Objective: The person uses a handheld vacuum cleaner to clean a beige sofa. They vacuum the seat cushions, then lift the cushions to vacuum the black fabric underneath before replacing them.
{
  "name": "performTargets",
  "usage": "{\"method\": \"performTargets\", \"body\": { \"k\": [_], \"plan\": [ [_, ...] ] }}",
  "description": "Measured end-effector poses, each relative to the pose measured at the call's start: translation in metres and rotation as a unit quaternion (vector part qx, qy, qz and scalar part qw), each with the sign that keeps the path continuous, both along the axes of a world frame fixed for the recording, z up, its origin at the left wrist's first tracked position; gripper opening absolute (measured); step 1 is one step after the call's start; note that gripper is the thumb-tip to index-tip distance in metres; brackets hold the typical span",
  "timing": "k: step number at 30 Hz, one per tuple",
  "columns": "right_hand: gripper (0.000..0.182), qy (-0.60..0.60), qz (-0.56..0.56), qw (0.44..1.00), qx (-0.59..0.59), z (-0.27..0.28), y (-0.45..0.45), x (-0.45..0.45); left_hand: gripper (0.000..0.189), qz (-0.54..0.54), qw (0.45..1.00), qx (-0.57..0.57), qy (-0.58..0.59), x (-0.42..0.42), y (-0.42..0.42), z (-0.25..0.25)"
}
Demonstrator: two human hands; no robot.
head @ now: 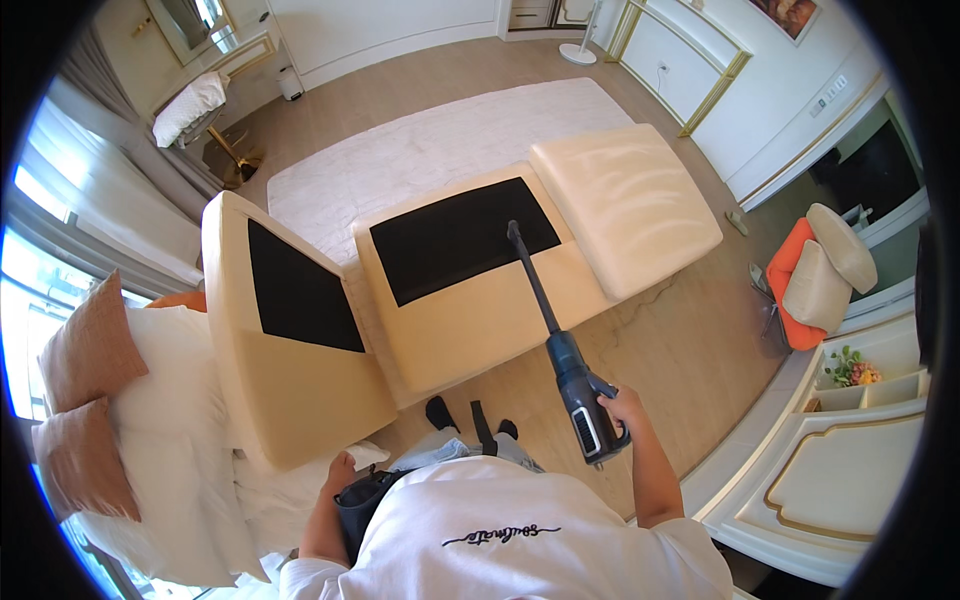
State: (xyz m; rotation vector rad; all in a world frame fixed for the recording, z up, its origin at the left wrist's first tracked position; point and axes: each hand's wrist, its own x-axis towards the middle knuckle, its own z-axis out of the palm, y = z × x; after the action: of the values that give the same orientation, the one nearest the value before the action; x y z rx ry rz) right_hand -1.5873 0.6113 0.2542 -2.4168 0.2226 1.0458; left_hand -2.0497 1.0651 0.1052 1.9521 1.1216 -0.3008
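Note:
My right hand (624, 409) is closed around the handle of a dark handheld vacuum cleaner (581, 397). From it a long thin nozzle reaches forward, its tip over the black fabric panel (450, 240) of a cream sofa seat section (480, 330). Whether the tip touches the panel I cannot tell. Beside my left hip, my left hand (341, 469) has its fingers curled, close to a black bag (364, 495) and a white cloth (367, 453); whether it holds anything is unclear. A cream cushion (630, 210) lies at the seat's right end. Another cream section with a black panel (300, 285) stands tilted at the left.
A bed with white bedding (176, 375) and brown pillows (90, 345) lies at the left. Behind the sofa is a pale rug (450, 135). An orange chair (799, 285) with cream cushions stands right, near a white cabinet (847, 480). A cable (637, 307) lies on the floor.

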Motion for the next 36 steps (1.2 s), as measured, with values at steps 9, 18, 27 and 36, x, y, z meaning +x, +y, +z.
{"method": "performTargets", "body": {
  "k": [9, 18, 27, 36],
  "plan": [
    [0.031, 0.029, 0.122, 0.990, -0.070, -0.002, -0.061, -0.019, 0.024, -0.048, 0.998, -0.033, 0.013, 0.057, -0.045, 0.013],
    [0.026, 0.034, 0.060, 0.997, -0.016, -0.006, -0.087, -0.007, 0.024, -0.071, 0.997, -0.005, 0.036, 0.044, -0.069, 0.028],
    [0.027, 0.049, 0.016, 0.998, 0.022, -0.029, -0.102, -0.006, 0.026, -0.027, 0.999, 0.030, 0.037, -0.007, -0.089, 0.030],
    [0.035, 0.068, 0.209, 0.976, 0.007, -0.036, -0.044, -0.025, 0.026, -0.043, 0.997, 0.031, 0.048, -0.005, -0.102, 0.027]
  ]
}}
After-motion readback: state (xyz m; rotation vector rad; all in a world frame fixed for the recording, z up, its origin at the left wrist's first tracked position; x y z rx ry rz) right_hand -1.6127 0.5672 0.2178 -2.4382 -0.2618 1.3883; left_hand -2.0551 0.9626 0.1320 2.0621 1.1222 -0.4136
